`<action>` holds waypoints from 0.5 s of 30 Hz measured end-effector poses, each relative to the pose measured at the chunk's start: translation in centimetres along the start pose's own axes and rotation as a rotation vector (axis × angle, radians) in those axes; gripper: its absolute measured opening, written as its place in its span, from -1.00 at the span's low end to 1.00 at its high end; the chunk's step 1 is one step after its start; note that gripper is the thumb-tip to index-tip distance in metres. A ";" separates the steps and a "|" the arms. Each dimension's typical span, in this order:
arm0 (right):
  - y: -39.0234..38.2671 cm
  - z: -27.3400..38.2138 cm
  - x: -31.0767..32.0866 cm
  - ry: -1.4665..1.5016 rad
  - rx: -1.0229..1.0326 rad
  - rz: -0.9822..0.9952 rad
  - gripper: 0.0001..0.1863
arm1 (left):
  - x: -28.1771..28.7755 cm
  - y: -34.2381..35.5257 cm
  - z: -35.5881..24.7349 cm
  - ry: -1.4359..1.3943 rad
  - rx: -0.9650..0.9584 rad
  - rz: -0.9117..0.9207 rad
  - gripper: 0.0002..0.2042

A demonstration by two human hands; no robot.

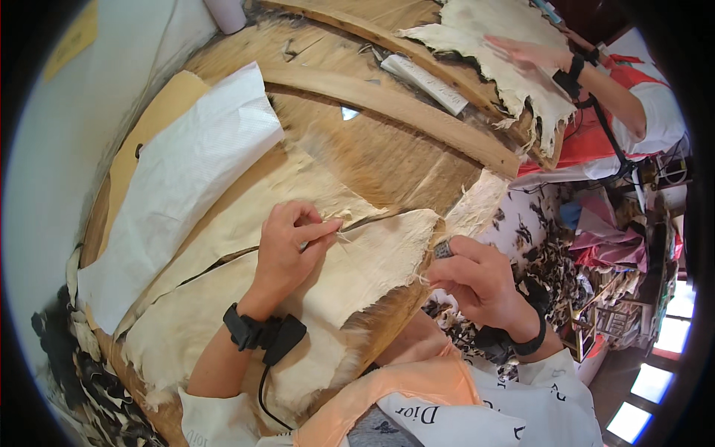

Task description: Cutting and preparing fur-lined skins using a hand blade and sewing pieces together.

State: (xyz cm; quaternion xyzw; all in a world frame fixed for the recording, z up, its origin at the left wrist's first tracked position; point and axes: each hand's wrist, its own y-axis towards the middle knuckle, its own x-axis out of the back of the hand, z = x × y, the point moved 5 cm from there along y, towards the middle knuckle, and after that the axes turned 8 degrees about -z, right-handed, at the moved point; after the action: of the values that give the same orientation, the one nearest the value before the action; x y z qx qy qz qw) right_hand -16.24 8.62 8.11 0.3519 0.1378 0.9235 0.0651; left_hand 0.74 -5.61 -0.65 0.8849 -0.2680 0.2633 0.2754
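Observation:
Pale, cream-coloured pieces of fur hide [380, 257] lie skin side up in front of me, with a dark slit running between two of them. At that slit my left hand [294, 242] is closed, thumb and forefinger pinching the hide's edge. My right hand [477, 279] hovers by the hide's right edge, fingers curled together. A grey textured band [442, 249] like a thimble sits on one of its fingers. Fine pale strands show near its fingertips; what it grips is too small to make out. Both wrists wear black straps.
A white woven sheet [179, 179] and tan card [149, 127] lie at the left. Wooden strips [395, 108] cross the board [313, 112], near a white box [424, 82]. A co-worker's hand [529, 56] rests over another hide [499, 37]. Dark fur scraps [97, 387] are piled at lower left.

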 end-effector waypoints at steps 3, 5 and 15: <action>0.4 0.4 -0.3 -0.046 0.028 -0.016 -0.80 | 0.1 -0.2 0.1 0.028 -0.031 -0.002 -0.78; 0.6 -0.2 -1.1 -0.100 0.059 -0.035 -0.78 | 0.0 -0.1 -0.2 0.009 -0.011 0.008 -0.79; 4.5 -2.2 -5.8 0.114 0.004 -0.115 -0.90 | 0.8 0.1 -4.7 0.069 -0.252 0.219 -0.68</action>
State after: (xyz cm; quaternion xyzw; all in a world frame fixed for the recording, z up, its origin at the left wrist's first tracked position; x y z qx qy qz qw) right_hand -13.50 2.56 4.18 0.2905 0.1633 0.9365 0.1095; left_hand -0.24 -3.00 3.20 0.7992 -0.3842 0.2861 0.3630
